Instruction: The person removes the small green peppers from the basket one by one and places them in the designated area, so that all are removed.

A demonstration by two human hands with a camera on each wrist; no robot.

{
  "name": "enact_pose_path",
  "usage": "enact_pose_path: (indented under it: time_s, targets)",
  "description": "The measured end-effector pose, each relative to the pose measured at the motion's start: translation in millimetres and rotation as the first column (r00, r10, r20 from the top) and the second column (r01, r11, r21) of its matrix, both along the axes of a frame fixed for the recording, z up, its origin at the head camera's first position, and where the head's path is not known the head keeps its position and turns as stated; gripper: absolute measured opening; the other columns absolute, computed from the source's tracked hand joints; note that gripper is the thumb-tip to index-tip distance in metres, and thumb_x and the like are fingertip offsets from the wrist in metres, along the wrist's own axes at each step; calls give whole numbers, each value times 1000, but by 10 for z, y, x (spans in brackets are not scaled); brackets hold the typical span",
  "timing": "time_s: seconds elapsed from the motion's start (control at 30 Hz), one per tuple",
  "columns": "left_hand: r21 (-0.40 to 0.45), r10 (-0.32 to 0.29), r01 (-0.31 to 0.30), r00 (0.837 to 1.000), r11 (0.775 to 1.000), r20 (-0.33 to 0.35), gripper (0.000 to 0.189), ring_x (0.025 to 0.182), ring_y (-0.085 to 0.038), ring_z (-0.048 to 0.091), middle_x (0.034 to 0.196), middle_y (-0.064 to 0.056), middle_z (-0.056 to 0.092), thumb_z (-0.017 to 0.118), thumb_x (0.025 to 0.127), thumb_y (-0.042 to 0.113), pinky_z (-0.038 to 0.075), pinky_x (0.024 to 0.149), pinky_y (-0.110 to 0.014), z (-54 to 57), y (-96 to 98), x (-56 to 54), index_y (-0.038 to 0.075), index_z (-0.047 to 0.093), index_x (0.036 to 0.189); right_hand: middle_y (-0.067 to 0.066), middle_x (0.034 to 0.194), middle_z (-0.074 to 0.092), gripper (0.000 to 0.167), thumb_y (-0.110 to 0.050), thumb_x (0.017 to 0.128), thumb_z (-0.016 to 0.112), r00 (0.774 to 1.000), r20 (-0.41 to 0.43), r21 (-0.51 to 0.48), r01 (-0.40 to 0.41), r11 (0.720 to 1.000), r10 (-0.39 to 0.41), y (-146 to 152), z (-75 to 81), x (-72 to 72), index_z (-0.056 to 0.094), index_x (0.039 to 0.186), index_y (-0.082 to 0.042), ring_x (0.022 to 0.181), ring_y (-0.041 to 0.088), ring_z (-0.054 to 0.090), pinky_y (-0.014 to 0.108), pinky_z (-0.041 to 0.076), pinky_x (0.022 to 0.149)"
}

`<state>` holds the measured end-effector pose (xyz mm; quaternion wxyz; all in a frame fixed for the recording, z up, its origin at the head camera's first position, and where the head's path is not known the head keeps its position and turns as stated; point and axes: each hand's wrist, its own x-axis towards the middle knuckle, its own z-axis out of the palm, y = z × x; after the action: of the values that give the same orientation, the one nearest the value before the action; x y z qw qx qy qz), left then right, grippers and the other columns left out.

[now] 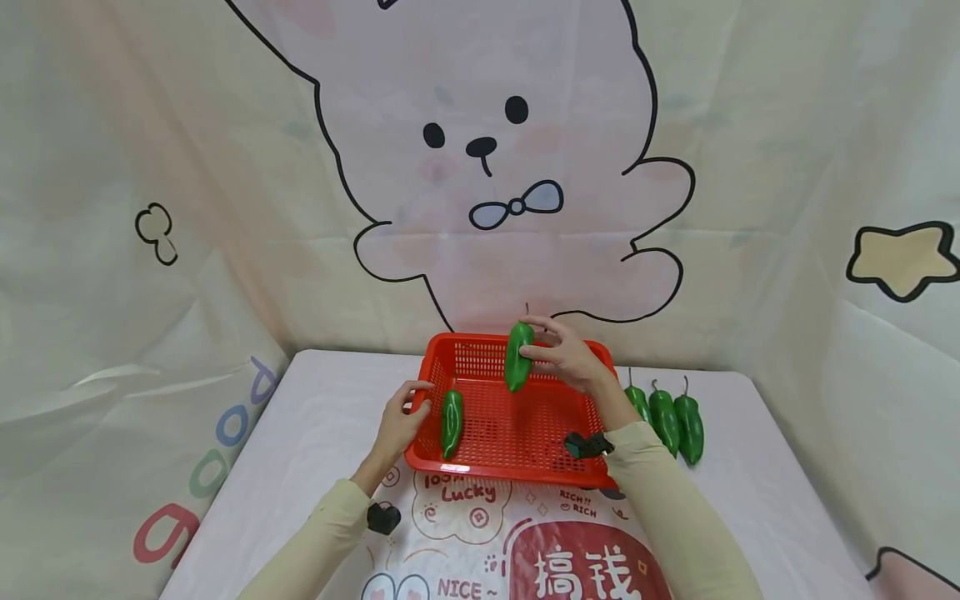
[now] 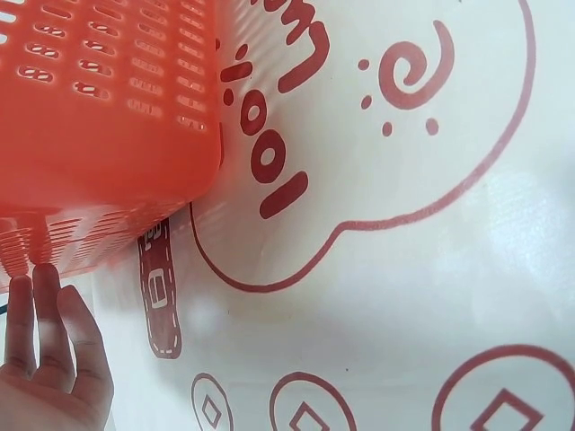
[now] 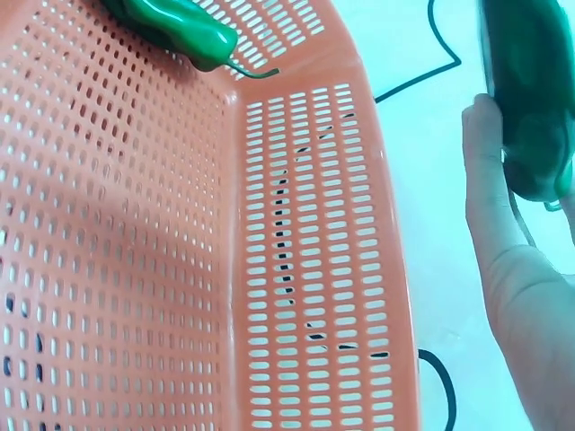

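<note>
Basket (image 1: 510, 433) likely steadied by your left hand (image 1: 400, 423), fingers extended; above it, your right hand (image 1: 568, 358) pinches a pepper (image 1: 517, 360).

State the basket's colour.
The basket is red, showing best in the head view.

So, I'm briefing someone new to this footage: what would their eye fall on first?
Probably the bright red basket on the table, with the right hand holding up a green pepper by its far rim. A second pepper lies in the basket's left part, near the left hand. Behind, a huge cartoon animal with a blue bow tie dominates the backdrop.
</note>
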<state>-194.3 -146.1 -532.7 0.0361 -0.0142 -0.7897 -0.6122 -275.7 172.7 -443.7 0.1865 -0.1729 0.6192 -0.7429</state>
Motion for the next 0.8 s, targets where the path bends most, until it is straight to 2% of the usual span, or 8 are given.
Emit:
enact_pose_path:
  time_s: [0.13,0.33,0.53,0.8]
  targets:
    - [-1,2,-2,1000,1000,1,29,93,-37,62,116,-18,58,60,99,3,58,80,-53,-2,-3,1,11,63,127,25,146,39,66,7,95,64,1000,-11,13,-27,1000,28,49,21,8,38,154,-9,115,37,60,49,55,90]
    - [4,-1,1,1000,1000,-10,29,94,-39,63,115,-19,59,60,99,3,58,79,-53,-23,-7,-12,12,63,126,25,146,39,67,9,95,64,998,-48,47,-37,998,39,96,36,47,39,154,-9,115,38,60,49,53,92]
    - [2,-2,2,1000,1000,0,29,95,-39,63,117,-19,58,60,99,3,58,80,-54,1,-8,-4,13,63,126,27,139,44,66,5,93,69,996,-86,104,7,995,2,162,26,87,44,152,-12,114,37,62,48,54,90]
    - [13,-9,9,1000,1000,-6,29,95,-42,63,115,-19,58,60,99,3,57,80,-54,2,-10,0,12,62,127,28,136,49,66,2,94,70,990,-137,163,68,984,-46,316,-19,146,43,152,-12,110,35,65,48,56,85]
